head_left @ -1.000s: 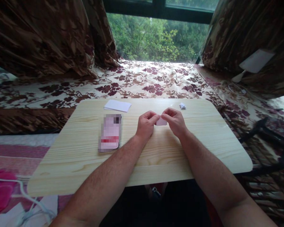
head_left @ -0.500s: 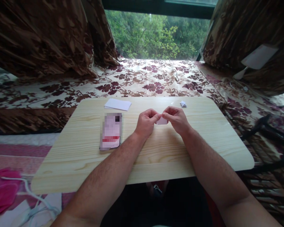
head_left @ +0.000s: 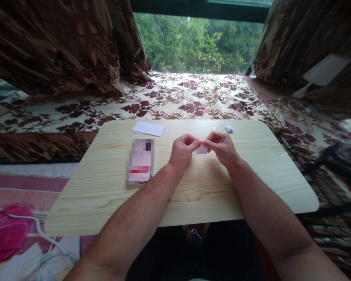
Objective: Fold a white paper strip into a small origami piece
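Over the middle of the wooden table [head_left: 117, 195], both my hands pinch a small piece of white paper [head_left: 201, 149]. My left hand [head_left: 183, 149] grips its left side between thumb and fingers. On the other side my right hand [head_left: 221, 146] closes thumb and fingertips on its upper right part. The fingers cover much of the paper, so its folds cannot be made out. Beyond my right hand lies a small folded white paper piece [head_left: 229, 128]. A stack of white paper sheets [head_left: 148, 128] rests near the far left edge of the table.
A phone [head_left: 139, 162], partly pixelated, lies left of my hands. Behind the table spreads a floral cloth [head_left: 190, 93] below the window. A white lamp [head_left: 327, 70] stands at the right. Pink cloth [head_left: 10, 230] and a pale cable are at lower left.
The view has shifted slightly, moving everything a little to the right. Both hands keep hold of the paper, whose visible lower part now looks more pointed.
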Available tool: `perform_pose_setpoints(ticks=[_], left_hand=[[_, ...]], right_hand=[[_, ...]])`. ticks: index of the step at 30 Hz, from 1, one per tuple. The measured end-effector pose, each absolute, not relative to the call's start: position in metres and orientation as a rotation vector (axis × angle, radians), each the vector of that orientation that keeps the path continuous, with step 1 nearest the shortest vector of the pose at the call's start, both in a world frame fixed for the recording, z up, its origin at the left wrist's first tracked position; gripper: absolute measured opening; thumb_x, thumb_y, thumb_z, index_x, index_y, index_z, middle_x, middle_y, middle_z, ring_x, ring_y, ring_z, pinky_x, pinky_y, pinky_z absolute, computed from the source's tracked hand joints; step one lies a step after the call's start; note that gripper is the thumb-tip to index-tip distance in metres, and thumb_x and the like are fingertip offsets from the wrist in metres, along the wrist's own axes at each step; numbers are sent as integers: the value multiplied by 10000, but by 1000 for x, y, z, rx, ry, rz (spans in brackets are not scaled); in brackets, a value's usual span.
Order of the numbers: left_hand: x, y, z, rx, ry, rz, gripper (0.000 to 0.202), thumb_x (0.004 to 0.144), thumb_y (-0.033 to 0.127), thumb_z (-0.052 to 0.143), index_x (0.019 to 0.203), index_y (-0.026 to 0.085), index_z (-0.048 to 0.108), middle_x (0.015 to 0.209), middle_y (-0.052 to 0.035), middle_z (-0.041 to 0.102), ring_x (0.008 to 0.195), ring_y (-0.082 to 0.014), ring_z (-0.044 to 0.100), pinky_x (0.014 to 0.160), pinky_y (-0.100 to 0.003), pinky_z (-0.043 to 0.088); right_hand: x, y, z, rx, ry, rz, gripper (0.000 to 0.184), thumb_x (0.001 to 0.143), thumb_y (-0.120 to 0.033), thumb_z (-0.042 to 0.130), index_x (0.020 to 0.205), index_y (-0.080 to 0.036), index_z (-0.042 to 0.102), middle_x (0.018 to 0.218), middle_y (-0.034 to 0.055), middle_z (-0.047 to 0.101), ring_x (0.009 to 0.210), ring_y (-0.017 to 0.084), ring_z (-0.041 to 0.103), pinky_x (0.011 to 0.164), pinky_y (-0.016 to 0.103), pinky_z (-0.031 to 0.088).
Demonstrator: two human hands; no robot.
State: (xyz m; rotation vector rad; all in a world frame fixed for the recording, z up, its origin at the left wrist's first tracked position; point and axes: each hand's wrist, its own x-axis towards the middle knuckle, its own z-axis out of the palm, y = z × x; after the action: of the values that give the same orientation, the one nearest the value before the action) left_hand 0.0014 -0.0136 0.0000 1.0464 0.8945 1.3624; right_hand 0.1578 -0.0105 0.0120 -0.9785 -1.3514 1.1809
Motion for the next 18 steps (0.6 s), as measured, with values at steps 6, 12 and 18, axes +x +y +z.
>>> perform_pose_setpoints(ticks=[6,12,18], left_hand=[[2,-12,-2,985,925,1396,293,654,324,829,646,159,587,584,32,549,527,-72,476,528,-222,383],[4,-8,-1,829,1000,1480,239,695,303,769,729,177,568,536,50,519,448,-71,443,426,-210,324],[4,-8,-2,849,1063,1532,317,684,288,782,905,190,576,571,57,576,458,-93,523,437,-209,382]], right_hand=[[156,-10,11,-1028,-1266,1076,380,660,-408,862,568,-185,568,486,-27,567,464,93,462,472,252,354],[153,-6,9,-980,-1235,1085,327,692,-429,838,845,-201,661,662,-21,642,528,101,517,476,244,400],[150,-6,5,-894,-1364,1115,563,602,-291,881,1119,-244,661,1026,28,695,743,134,641,607,260,523]])
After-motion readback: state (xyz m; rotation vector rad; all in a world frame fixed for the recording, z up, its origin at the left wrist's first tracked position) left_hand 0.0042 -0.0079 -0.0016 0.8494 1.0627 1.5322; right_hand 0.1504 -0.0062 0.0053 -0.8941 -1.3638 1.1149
